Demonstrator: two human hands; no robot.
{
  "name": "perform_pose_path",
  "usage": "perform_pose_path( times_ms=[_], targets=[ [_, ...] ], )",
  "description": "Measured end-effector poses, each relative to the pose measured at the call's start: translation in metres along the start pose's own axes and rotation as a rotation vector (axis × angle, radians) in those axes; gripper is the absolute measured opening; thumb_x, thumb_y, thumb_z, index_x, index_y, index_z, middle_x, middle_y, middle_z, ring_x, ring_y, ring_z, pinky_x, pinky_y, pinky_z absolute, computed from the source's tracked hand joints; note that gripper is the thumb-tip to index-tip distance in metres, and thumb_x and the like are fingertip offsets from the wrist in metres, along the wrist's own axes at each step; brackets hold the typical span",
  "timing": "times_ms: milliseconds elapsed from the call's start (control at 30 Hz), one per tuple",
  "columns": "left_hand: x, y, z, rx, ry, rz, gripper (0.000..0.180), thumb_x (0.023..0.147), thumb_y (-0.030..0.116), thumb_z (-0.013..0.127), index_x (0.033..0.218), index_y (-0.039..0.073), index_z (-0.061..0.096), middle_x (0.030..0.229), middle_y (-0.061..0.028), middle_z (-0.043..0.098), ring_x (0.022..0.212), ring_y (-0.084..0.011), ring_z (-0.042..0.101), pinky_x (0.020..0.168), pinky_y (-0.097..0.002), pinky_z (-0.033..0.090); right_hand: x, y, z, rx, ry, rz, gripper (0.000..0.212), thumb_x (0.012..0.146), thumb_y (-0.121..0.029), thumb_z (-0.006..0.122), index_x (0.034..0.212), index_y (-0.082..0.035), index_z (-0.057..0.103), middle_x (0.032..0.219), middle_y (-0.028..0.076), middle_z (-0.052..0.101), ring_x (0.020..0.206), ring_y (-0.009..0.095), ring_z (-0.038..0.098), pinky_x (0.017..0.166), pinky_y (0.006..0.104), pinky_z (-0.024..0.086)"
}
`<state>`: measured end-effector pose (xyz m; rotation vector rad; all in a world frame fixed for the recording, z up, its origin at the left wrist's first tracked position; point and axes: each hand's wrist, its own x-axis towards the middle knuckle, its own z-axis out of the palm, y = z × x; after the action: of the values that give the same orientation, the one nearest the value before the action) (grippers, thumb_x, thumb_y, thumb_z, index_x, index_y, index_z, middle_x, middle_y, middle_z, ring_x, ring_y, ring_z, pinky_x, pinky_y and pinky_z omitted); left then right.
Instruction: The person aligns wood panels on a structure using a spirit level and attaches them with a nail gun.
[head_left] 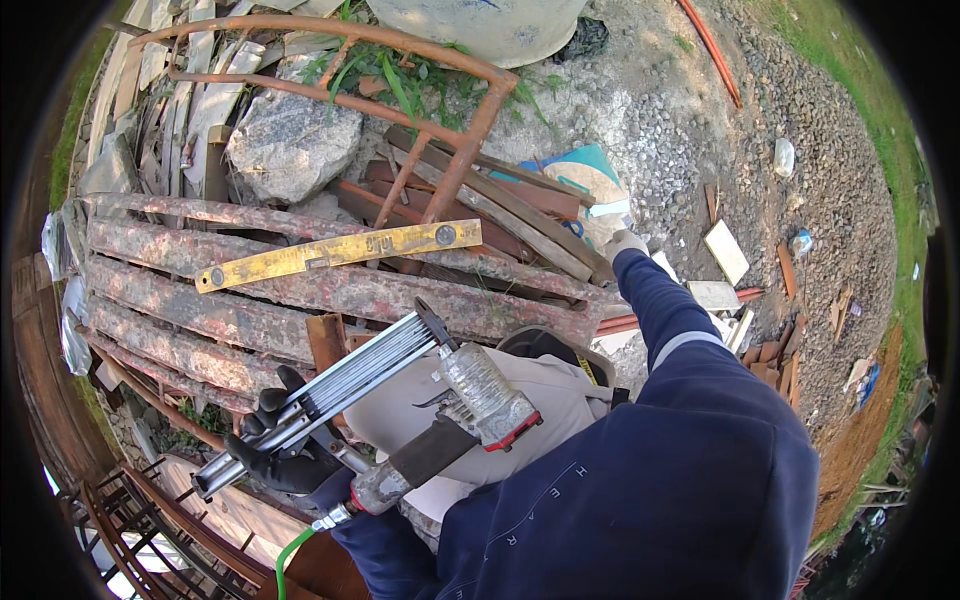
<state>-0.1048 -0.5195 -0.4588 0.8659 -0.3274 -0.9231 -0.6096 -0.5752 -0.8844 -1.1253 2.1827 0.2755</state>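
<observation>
The left hand (285, 445), in a black glove, is at lower left with its fingers wrapped around the long magazine end of a pneumatic nail gun (440, 395). The tool lies tilted across the person's lap, magazine pointing lower left, with its worn grey body and red trim toward the centre. A green air hose (290, 555) runs from a fitting at the base of the tool's handle down to the lower edge.

Above the tool, a stack of rusty corrugated metal panels (300, 290) extends across the left half of the view. A yellow spirit level (340, 252) rests on top of the panels, tilted slightly upward to the right. Behind it sit a large grey rock (290, 140) and a curved rusty metal frame (400, 90).

To the right, the arm in a dark blue sleeve reaches forward. The right hand (625, 243), in a light glove, rests at the right end of the panels; whether it is gripping cannot be determined. Gravel ground (800, 200) with scattered debris lies further right.
</observation>
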Motion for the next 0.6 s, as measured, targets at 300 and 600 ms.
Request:
perform_pose_path(
  times_ms=[300,600],
  targets=[
    [-0.031,-0.013,-0.041,0.22,0.191,-0.018,0.029,0.096,0.034,0.064,0.094,0.005,0.062,0.09,-0.0108,0.067,0.09,-0.0225,0.066,0.106,-0.0495,0.05,0.064,-0.041,0.009,-0.002,-0.043,-0.004,0.061,0.094,-0.014,0.053,0.153,-0.016,0.042,0.128,0.024,0.066,0.116,0.037,0.066,0.097,0.0458,0.051],
    [-0.039,-0.009,-0.038,0.265,0.323,-0.049,0.038,0.098,0.036,0.061,0.113,0.001,0.064,0.092,-0.0114,0.065,0.092,-0.0229,0.066,0.101,-0.0477,0.054,0.088,-0.053,0.012,-0.267,-0.117,-0.013,0.035,0.098,-0.029,0.056,0.13,-0.017,0.066,0.127,0.016,0.068,0.118,0.033,0.066,0.099,0.0451,0.053]
  ],
)
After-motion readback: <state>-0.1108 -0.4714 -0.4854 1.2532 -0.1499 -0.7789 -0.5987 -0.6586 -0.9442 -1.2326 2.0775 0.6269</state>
